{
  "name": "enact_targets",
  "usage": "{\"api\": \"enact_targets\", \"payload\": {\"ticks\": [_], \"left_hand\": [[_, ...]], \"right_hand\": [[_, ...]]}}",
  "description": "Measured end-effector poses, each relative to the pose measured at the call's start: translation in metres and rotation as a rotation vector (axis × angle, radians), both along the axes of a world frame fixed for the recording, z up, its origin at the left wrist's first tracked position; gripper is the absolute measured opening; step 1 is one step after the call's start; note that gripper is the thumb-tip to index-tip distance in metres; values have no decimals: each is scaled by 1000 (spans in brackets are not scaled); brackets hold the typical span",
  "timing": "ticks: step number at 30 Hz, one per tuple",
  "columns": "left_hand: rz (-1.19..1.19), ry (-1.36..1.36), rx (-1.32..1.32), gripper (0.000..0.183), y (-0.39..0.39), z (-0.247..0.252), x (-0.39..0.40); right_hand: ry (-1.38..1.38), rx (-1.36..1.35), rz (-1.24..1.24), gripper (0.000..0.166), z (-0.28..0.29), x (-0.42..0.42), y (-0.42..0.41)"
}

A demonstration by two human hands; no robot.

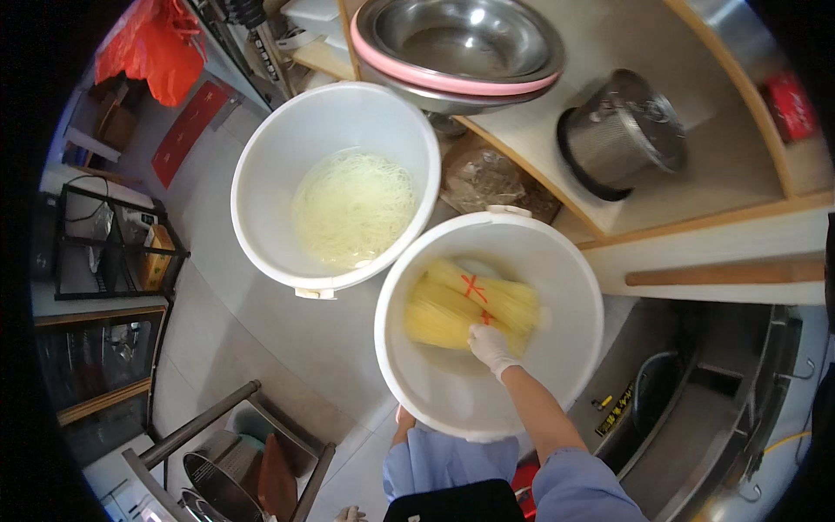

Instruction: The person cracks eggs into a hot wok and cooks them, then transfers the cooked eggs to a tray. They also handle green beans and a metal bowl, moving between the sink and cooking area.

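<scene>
My right hand (492, 349), in a whitish glove, reaches down into the nearer white plastic bucket (450, 408). Its fingers are curled at the red tie of a bundle of dried yellow noodles (440, 313), probably rice vermicelli. A second tied bundle (502, 290) lies against it, towards the far side. Both rest low in the bucket. Only the gloved fingertips of my left hand (350, 514) show at the bottom edge, away from the bucket; their grip is not clear. The other white bucket (267, 196), farther left, holds pale loose noodles (355, 202) in liquid.
Steel bowls (470, 39) and a pink basin (450, 79) are stacked above the buckets. A perforated steel cylinder (607, 137) stands on the wooden shelf at right. A steel rack (202, 424) holds pots at lower left; a dark sink-like trough (685, 404) lies at right.
</scene>
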State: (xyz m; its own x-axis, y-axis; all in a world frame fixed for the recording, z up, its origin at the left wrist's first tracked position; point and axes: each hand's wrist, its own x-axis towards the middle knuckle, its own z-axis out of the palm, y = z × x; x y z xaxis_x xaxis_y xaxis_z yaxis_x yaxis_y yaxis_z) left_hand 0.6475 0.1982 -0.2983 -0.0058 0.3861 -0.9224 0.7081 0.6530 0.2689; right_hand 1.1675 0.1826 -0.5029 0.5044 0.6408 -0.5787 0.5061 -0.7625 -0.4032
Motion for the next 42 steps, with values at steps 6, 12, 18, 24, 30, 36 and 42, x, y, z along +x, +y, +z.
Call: {"api": "enact_targets", "payload": {"ticks": [6,12,18,24,30,36,42], "left_hand": [[196,138,7,40,-2,-13,-20],[212,159,-34,39,1,-43,-28],[242,73,6,39,19,-45,23],[63,28,-76,40,2,-79,-24],[36,40,-65,39,6,-18,21],[-304,-39,-72,38,63,-70,-34],[-501,-53,-106,35,104,40,150]], "right_hand": [[-31,-123,197,44,-94,-8,36],[-200,-112,265,28,-144,-45,26],[-342,-106,187,8,-150,-68,30],[-187,-150,113,9,-119,-35,31],[442,180,-561,28,-4,28,-9],[209,105,-233,35,72,-32,-106],[198,507,-866,23,211,-79,-166]]}}
